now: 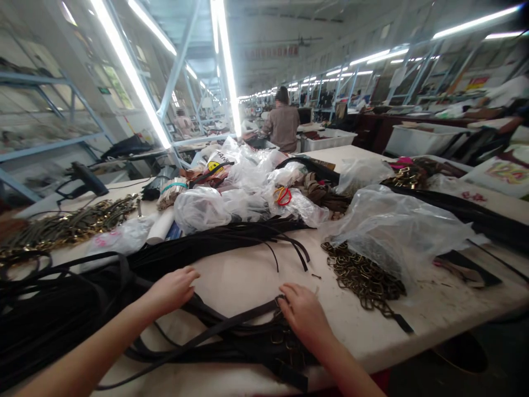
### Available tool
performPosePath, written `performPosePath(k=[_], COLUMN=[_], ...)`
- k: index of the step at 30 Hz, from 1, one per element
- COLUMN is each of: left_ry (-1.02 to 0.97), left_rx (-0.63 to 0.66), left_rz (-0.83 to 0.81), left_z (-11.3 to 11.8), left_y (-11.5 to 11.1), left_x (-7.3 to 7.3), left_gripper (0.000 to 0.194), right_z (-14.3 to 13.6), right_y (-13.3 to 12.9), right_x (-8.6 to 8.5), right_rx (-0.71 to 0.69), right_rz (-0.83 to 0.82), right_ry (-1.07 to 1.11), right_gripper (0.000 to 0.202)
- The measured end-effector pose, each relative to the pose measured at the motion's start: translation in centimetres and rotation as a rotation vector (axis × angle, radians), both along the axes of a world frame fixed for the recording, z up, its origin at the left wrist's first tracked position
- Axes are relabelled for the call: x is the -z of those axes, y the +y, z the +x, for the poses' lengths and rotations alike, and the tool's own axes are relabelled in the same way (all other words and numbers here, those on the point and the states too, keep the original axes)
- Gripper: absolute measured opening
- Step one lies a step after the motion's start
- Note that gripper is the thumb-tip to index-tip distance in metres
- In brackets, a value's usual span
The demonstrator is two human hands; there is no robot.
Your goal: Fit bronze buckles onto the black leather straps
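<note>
Right hand [303, 309]: fingers pinching black strap [243, 317] near its end, above bench [235, 275]. Left hand [176, 288]: fingers curled, can't tell if gripping. Loose straps [243, 353] beneath could tangle if dragged.

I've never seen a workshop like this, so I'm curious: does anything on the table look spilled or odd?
The heap of metal buckles beyond the right hand looks spilled: they lie loose on the table, partly under a crumpled clear bag. Whether they slid out of it, I can't tell. Nothing looks clearly damaged.
</note>
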State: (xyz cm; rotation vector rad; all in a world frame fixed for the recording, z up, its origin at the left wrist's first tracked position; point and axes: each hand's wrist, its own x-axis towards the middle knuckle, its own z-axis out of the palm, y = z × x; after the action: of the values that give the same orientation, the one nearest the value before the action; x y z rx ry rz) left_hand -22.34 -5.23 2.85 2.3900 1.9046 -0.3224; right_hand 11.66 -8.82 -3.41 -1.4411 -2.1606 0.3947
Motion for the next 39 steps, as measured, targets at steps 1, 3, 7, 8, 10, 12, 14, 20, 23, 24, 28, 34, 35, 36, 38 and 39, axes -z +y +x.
performPosePath(k=[1,3,7,8,10,12,14,20,23,24,28,34,35,36,38,39], left_ry=[-0.026,-0.022,0.008,0.008,0.010,0.009,-0.001,-0.150,-0.258,-0.292,-0.397,-0.531,-0.530,-0.526,-0.513,-0.508], left_rx=[0.105,0.186,0.179,0.188,0.223,0.267,0.315,0.565,0.550,0.546,0.508,0.263,0.274,0.297,0.328,0.330], left_rz=[0.033,0.182,0.371,0.382,0.397,0.400,0.383,0.218,0.203,0.196,0.141,-0.194,-0.216,-0.216,-0.189,-0.193], left_z=[2.6,6.9,10.8,11.0,10.9,10.7,10.8,12.9,14.5,15.1,17.3,18.3,18.6,18.9,20.0,20.5], left_y=[1.8,5.1,9.8,10.4,10.8,10.7,10.1,5.3,2.9,2.4,1.7,1.4,1.3,1.1,0.8,0.7], left_x=[0.6,2.1,4.6,4.9,5.2,5.2,5.4,7.7,8.2,8.1,6.8,4.4,4.3,4.3,4.4,4.5], left_gripper=[0.033,0.032,0.021,0.019,0.016,0.015,0.014,0.013,0.011,0.011,0.011,0.028,0.028,0.028,0.028,0.028], right_z=[-0.8,-2.2,-2.8,-2.6,-2.1,-1.9,-1.8,-1.6,-1.3,-1.1,-0.3,2.3,2.8,3.4,4.7,5.5], right_y=[0.0,-0.3,-0.9,-1.0,-1.1,-1.0,-1.0,-1.0,-0.3,0.1,1.8,1.2,0.9,0.5,0.2,0.1], right_x=[-0.2,-0.2,1.4,1.8,2.5,2.8,2.8,2.4,2.1,1.9,1.0,1.2,1.4,1.5,1.7,1.7], right_rx=[-0.081,-0.196,-0.193,-0.190,-0.195,-0.198,-0.192,-0.131,-0.006,0.052,0.183,0.325,0.362,0.394,0.417,0.406], right_rz=[-0.001,-0.029,-0.079,-0.075,-0.075,-0.093,-0.115,-0.166,-0.239,-0.275,-0.348,-0.292,-0.294,-0.299,-0.313,-0.315], right_ry=[-0.007,-0.033,-0.011,0.011,0.040,0.046,0.060,0.192,0.335,0.386,0.507,0.576,0.611,0.646,0.683,0.674], right_gripper=[0.027,0.023,0.016,0.017,0.023,0.027,0.029,0.035,0.041,0.037,0.024,0.023,0.024,0.025,0.028,0.031])
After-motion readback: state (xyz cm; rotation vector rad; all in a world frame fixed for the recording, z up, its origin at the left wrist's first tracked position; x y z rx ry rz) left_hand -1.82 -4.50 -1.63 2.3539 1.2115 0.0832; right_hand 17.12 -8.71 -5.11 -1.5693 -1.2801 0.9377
